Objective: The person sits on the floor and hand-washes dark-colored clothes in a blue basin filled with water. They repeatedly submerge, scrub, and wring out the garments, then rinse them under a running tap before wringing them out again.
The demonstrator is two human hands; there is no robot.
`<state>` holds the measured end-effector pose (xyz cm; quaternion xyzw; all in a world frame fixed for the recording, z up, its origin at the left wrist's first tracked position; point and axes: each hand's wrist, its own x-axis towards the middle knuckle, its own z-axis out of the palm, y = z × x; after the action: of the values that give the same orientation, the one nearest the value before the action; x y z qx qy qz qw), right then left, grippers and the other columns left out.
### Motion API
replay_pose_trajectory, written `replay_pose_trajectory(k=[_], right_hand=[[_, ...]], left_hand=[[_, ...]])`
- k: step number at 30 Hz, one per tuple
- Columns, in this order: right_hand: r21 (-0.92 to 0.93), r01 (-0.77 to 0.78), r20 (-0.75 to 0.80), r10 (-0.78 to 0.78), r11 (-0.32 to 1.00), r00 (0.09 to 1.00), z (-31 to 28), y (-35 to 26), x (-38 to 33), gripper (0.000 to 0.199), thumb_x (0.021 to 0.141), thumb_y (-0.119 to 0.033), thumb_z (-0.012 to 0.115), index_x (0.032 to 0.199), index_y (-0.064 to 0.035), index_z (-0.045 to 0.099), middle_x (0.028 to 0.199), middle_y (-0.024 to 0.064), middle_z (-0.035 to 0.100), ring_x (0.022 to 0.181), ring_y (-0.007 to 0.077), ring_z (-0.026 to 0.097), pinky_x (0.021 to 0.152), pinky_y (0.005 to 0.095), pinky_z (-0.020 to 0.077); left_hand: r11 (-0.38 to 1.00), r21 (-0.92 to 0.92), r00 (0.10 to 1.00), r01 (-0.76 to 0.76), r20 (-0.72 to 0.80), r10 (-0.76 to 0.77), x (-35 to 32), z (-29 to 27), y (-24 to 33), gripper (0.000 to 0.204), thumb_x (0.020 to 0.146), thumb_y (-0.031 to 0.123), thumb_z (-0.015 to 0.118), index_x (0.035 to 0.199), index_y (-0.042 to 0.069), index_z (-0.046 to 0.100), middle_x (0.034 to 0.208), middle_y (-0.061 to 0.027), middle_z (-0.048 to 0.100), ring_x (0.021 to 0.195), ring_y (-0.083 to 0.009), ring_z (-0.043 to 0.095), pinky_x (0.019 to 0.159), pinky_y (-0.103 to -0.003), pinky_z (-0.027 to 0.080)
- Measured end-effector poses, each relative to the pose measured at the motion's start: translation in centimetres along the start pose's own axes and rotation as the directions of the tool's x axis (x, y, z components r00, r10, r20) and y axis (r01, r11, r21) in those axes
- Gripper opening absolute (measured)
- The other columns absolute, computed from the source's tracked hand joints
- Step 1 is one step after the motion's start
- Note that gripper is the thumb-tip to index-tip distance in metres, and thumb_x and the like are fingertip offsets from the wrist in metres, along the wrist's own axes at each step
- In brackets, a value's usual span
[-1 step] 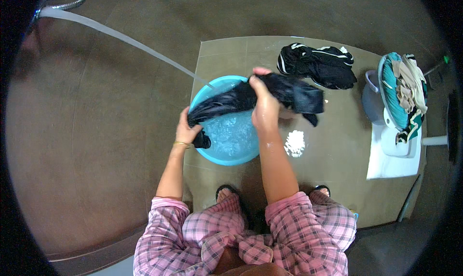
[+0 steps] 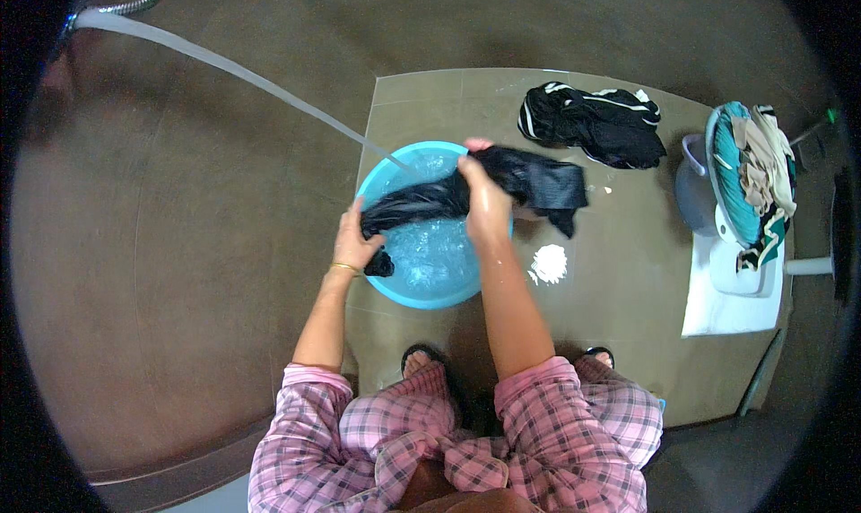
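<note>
A wet black garment (image 2: 417, 201) is stretched between my two hands over a light-blue basin (image 2: 425, 302). My left hand (image 2: 353, 241) is closed round its lower end at the basin's left rim, with a dark bunch hanging below the fingers. My right hand (image 2: 487, 210) grips the garment's middle above the right side of the basin, thumb on top. Past it, the loose end hangs out to the right beyond the rim. Rippling water (image 2: 435, 257) lies in the basin. What is under my right palm is hidden.
From a metal tap (image 2: 73, 21) at the upper left, a pale stream of water (image 2: 242, 73) arcs into the basin. Black clothes with white stripes (image 2: 592, 123) lie on the tiled floor. At right stand a greyish bucket (image 2: 694, 195) and a tilted tub heaped with clothes (image 2: 758, 168).
The garment's loose right end has swung left and slightly lower. Both hands have come a little closer together, still gripping it.
</note>
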<state>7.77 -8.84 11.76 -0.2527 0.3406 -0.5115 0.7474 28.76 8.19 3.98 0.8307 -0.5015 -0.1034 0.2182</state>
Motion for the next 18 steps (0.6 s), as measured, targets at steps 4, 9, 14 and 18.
replay_pose_trajectory(k=[4,9,14,18], right_hand=[[-0.449,-0.169,-0.038,0.17,0.877,0.985,-3.8,10.2,1.1,0.031,0.08,-0.018,0.066,0.108,-0.0064,0.065,0.097,0.0013,0.063,0.088,0.0151,0.057,0.083,0.0298,0.0434],[-0.955,0.287,0.294,0.306,0.069,0.905,-7.8,20.7,-0.3,0.034,0.094,-0.038,0.045,0.122,-0.0248,0.058,0.102,0.022,0.063,0.081,0.0401,0.062,0.072,0.0441,0.0474],[-0.988,0.156,0.133,0.508,-0.002,0.851,-9.8,19.3,2.0,0.061,0.087,-0.05,0.053,0.129,-0.0056,0.049,0.108,0.0264,0.061,0.098,0.0362,0.059,0.083,0.0411,0.0451],[-0.587,-0.592,-0.198,0.611,0.552,0.766,-9.7,18.1,2.2,0.075,0.076,-0.038,0.074,0.124,0.0112,0.046,0.116,0.02,0.059,0.108,0.0287,0.056,0.091,0.0376,0.0434]], left_hand=[[0.896,0.442,0.939,0.039,0.291,-0.184,0.4,4.0,3.7,0.11,0.063,0.035,0.08,0.148,0.022,0.011,0.147,-0.0215,0.022,0.135,-0.0393,0.024,0.107,-0.05,0.026],[0.749,0.663,0.85,0.01,0.388,-0.355,-1.6,10.7,0.1,0.099,0.078,0.04,0.067,0.149,0.021,0.001,0.152,-0.0165,0.013,0.14,-0.0375,0.011,0.107,-0.063,0.01],[0.648,0.694,0.704,-0.315,0.628,-0.331,0.3,12.6,1.0,0.074,0.087,0.031,0.055,0.148,0.022,0.015,0.152,-0.0128,0.015,0.14,-0.0357,0.011,0.107,-0.063,0.01],[0.685,0.644,0.754,-0.339,0.622,-0.212,1.5,10.1,0.2,0.058,0.09,0.021,0.048,0.144,0.019,0.027,0.144,-0.0137,0.037,0.128,-0.0316,0.042,0.101,-0.049,0.036]])
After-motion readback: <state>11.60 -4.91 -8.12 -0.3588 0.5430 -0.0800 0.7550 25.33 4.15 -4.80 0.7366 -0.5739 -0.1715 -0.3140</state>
